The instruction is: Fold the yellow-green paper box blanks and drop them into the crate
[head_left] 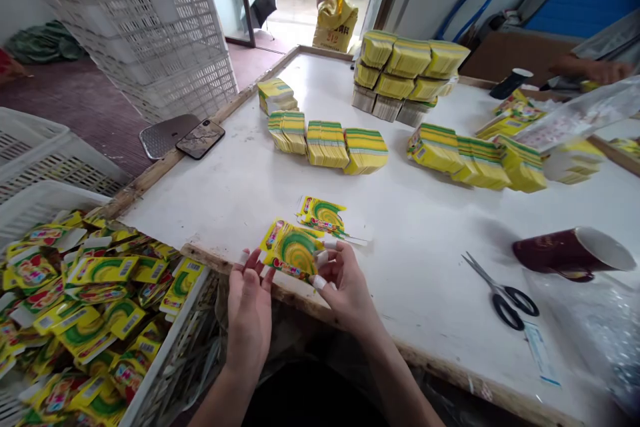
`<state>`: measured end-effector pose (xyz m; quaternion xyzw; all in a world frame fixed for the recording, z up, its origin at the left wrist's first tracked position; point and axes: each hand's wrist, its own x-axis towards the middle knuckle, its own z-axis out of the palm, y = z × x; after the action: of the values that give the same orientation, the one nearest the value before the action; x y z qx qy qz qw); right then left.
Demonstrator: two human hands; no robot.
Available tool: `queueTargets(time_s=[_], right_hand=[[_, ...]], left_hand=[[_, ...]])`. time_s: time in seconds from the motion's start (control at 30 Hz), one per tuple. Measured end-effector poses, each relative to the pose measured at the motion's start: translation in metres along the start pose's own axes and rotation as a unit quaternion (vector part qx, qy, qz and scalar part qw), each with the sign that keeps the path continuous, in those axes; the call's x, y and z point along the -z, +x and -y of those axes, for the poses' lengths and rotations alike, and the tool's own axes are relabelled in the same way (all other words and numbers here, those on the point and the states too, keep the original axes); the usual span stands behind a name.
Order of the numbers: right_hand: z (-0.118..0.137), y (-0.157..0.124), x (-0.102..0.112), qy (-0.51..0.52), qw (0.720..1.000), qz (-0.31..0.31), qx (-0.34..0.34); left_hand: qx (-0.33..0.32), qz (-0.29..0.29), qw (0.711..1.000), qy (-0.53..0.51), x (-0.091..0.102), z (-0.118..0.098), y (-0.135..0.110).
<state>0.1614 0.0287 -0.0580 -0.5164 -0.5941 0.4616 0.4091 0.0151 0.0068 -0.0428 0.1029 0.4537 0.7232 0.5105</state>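
My left hand [249, 307] and my right hand [345, 283] both pinch one flat yellow-and-green printed carton [293, 250] at the near edge of the white table [420, 240]. The left fingers grip its left end, the right fingers its right end. A second flat carton [323, 215] lies on the table just beyond it. Rows of stacked flat cartons [327, 143] stand further back.
A white crate [175, 340] full of folded cartons sits at my lower left. Black scissors [503, 293] and a tipped maroon cup [570, 253] lie to the right, next to clear plastic. Two phones [183, 137] rest at the table's left edge. Another person's hand [590, 70] works far right.
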Motion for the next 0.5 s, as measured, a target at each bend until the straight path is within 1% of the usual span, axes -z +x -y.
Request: queueTargets(time_s=[0.03, 0.1, 0.17, 0.2, 0.27, 0.33, 0.4, 0.43, 0.5], right_hand=[[0.005, -0.003, -0.001, 0.057, 0.998, 0.022, -0.012], [0.014, -0.010, -0.003, 0.151, 0.985, 0.080, -0.038], [0.022, -0.017, -0.006, 0.200, 0.969, 0.133, -0.052], [0.025, -0.019, -0.008, 0.216, 0.963, 0.149, -0.054], [0.030, -0.024, -0.011, 0.218, 0.962, 0.156, -0.048], [0.033, -0.027, -0.015, 0.176, 0.973, 0.145, -0.028], [0.035, -0.030, -0.020, 0.131, 0.981, 0.140, -0.010], [0.036, -0.030, -0.023, 0.120, 0.982, 0.144, -0.006], [0.034, -0.030, -0.027, 0.136, 0.979, 0.149, -0.023]], left_hand=[[0.011, 0.015, 1.000, -0.002, -0.003, 0.002, -0.004], [0.054, 0.041, 0.998, -0.011, -0.009, 0.003, -0.009], [0.094, 0.058, 0.993, -0.033, -0.014, 0.000, -0.011], [0.102, 0.068, 0.991, -0.047, -0.016, -0.003, -0.011], [0.085, 0.091, 0.990, -0.070, -0.019, -0.008, -0.010], [0.039, 0.098, 0.991, -0.077, -0.021, -0.011, -0.007], [0.004, 0.085, 0.994, -0.068, -0.021, -0.011, -0.005], [-0.001, 0.076, 0.995, -0.060, -0.021, -0.010, -0.005], [0.005, 0.058, 0.998, -0.023, -0.019, -0.007, -0.006]])
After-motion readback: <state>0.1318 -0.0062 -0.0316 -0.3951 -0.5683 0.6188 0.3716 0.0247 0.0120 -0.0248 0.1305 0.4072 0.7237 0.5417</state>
